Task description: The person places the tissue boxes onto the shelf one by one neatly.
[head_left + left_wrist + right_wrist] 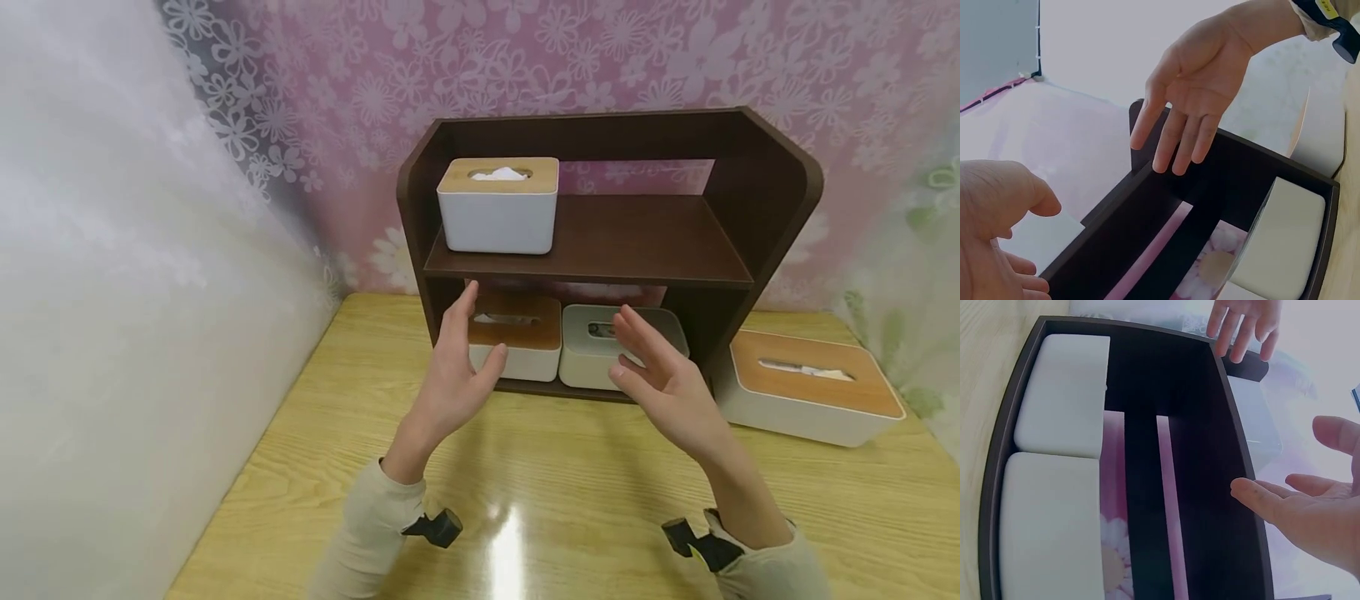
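Observation:
Both hands hover in front of a dark brown two-tier shelf [622, 242], fingers extended and holding nothing. My left hand [453, 375] is before the lower left tissue box [525, 362], which has a brown wooden lid and partly hides behind the hand. My right hand [675, 392] is before the lower right tissue box [588, 367], with a grey-green lid. On the upper tier's left side sits a white tissue box [498, 221] with a light wooden lid. The left wrist view shows the right hand [1204, 94] palm side, over the shelf.
A larger tissue box [806, 412] with an orange-brown lid stands on the table, right of the shelf. The yellow wood-grain table [300, 467] meets a white wall sheet [150, 317] at left. Pink flowered cloth [360, 125] hangs behind the shelf.

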A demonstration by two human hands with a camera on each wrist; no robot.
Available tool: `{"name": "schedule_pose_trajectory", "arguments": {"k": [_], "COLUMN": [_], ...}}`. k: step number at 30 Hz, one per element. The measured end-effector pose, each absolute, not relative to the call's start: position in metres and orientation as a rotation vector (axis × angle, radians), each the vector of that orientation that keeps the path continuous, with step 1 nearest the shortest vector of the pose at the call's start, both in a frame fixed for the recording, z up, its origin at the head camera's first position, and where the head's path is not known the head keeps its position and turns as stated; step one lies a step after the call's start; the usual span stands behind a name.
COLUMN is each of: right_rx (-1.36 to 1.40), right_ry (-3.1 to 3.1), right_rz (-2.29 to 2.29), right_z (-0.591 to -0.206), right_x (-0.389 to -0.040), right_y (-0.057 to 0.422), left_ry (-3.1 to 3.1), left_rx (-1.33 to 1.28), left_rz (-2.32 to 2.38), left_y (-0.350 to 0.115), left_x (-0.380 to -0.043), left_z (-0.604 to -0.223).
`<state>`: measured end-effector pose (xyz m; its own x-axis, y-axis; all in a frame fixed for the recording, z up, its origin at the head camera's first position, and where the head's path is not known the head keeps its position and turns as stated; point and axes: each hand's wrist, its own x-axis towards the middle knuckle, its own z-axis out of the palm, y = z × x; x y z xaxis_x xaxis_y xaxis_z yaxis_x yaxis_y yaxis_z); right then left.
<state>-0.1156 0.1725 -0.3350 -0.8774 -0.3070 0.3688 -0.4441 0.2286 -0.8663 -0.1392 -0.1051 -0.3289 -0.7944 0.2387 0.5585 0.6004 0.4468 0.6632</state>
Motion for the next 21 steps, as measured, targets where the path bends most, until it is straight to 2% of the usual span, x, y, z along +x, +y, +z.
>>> {"name": "schedule_pose_trajectory", "arguments": {"k": [21], "right_rx": [0.694], "right_ry": [-2.408], "right_rz": [1.763], "right_z": [-0.364], "right_x": [-0.129], "right_y": [0.194], "left_ry": [-2.398], "left_rx": [-0.631], "left_rz": [-1.542], "left_y": [-0.106], "left_x": [-0.158], "left_z": [-0.367]}}
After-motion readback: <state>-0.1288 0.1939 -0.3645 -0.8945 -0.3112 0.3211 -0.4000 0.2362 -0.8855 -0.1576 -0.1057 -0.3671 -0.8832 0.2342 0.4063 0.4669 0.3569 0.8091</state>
